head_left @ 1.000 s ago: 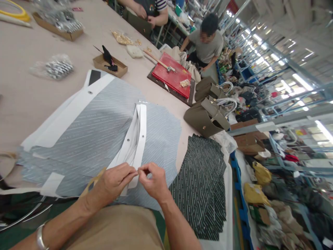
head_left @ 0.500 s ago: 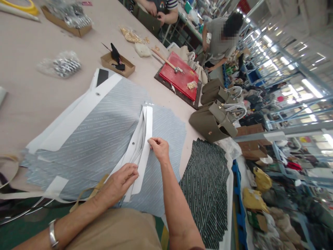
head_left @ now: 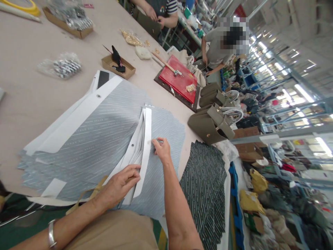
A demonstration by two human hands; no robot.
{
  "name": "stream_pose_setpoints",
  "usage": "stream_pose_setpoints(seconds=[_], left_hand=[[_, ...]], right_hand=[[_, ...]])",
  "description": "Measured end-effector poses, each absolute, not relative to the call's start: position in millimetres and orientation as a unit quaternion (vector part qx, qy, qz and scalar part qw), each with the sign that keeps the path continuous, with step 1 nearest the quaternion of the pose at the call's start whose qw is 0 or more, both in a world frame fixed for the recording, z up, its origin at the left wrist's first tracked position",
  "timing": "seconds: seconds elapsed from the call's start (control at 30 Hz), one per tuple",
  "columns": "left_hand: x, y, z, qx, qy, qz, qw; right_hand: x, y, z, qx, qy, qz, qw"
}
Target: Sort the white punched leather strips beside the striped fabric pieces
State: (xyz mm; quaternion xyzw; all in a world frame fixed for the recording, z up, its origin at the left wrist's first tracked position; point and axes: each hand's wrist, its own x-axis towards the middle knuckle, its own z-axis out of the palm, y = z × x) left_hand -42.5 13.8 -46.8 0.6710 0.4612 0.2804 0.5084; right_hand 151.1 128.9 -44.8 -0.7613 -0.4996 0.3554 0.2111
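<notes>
Head view: white strip (head_left: pixel 147 149) lies lengthwise on grey-blue striped sheets (head_left: pixel 168 128), before me. My left hand (head_left: pixel 125 180) half-curled, fingertips at strip's left edge; grip cannot be told. My right hand (head_left: pixel 161 149) loosely bent, just beside right edge; cannot tell if holding anything. Half second ago its fingertips touched that edge; one second ago both hands met lower down.

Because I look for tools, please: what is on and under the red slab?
On the red slab: a hammer, its handle overhanging, and golden pieces. Under it, a dark board shows at the edges; its covered middle cannot be seen.
</notes>
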Motion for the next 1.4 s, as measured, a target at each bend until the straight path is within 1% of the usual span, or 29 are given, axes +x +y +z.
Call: stream_pose_setpoints(seconds=[0.07, 0.13, 0.2, 0.3, 0.43, 0.5, 0.6, 0.67, 0.73, 0.8, 0.83, 0.93, 1.0, 1.03, 1.07, 1.13, 1.2, 1.27, 1.33, 1.4], left_hand=[[-41.2, 11.9, -45.6, 0.679, 0.452, 0.268, 0.513], [-39.6, 10.2, -44.9, 0.686, 0.447, 0.256, 0.514], [-38.1, 8.7, -44.6, 0.692, 0.446, 0.25, 0.51], [-36.4, 6.8, -44.0, 0.694, 0.447, 0.257, 0.503], [-36.0, 4.3, -40.6, 0.684, 0.437, 0.266, 0.519], [-37.0, 2.8, -38.4, 0.676, 0.438, 0.262, 0.531], [-39.5, -0.2, -36.6, 0.664, 0.448, 0.276, 0.531], [-40.9, -2.4, -36.1, 0.664, 0.447, 0.288, 0.525], [-41.5, -4.3, -34.5, 0.668, 0.443, 0.296, 0.52], [-41.5, -5.4, -31.0, 0.67, 0.444, 0.301, 0.513], [-41.2, -5.7, -28.5, 0.671, 0.447, 0.302, 0.508], [-40.2, -5.6, -20.6, 0.681, 0.464, 0.3, 0.481], [-39.1, -4.7, -17.3, 0.703, 0.46, 0.306, 0.448], [-38.5, -4.1, -16.6, 0.719, 0.451, 0.31, 0.428], [-37.9, -3.4, -16.4, 0.737, 0.438, 0.315, 0.407], [-36.7, -2.1, -17.2, 0.771, 0.412, 0.319, 0.366], [-36.1, -1.6, -18.2, 0.796, 0.397, 0.315, 0.331], [-36.6, -2.2, -18.2, 0.81, 0.388, 0.314, 0.306], [-38.4, -3.8, -17.4, 0.819, 0.378, 0.32, 0.291], [-40.7, -6.0, -17.0, 0.824, 0.368, 0.324, 0.284]], right_hand=[[144.4, 118.2, -41.8, -0.735, -0.554, 0.312, 0.236], [135.6, 108.0, -38.8, -0.703, -0.624, 0.253, 0.228], [128.7, 101.7, -38.0, -0.688, -0.656, 0.227, 0.211], [128.3, 99.7, -40.1, -0.695, -0.648, 0.232, 0.209], [152.2, 98.1, -39.8, -0.684, -0.634, 0.26, 0.251], [176.4, 91.8, -36.6, -0.693, -0.602, 0.275, 0.287], [230.1, 70.2, -29.4, -0.745, -0.487, 0.286, 0.355], [276.6, 46.1, -23.8, -0.794, -0.385, 0.261, 0.39], [328.2, 15.1, -17.4, -0.844, -0.29, 0.196, 0.406], [378.3, -18.9, -9.7, -0.876, -0.24, 0.151, 0.389], [399.5, -35.1, -5.1, -0.892, -0.231, 0.128, 0.366], [431.4, -70.3, 10.7, -0.934, -0.243, 0.053, 0.258], [417.1, -77.6, 20.4, -0.934, -0.274, 0.022, 0.228], [399.1, -76.2, 24.4, -0.924, -0.298, 0.031, 0.239], [375.3, -72.2, 27.7, -0.906, -0.328, 0.06, 0.26], [316.6, -59.8, 32.7, -0.83, -0.42, 0.182, 0.319], [255.6, -47.2, 36.8, -0.716, -0.544, 0.277, 0.338], [205.7, -39.0, 40.2, -0.612, -0.657, 0.301, 0.321], [174.3, -35.2, 41.7, -0.537, -0.745, 0.281, 0.28], [160.2, -33.3, 40.4, -0.496, -0.797, 0.25, 0.238]])
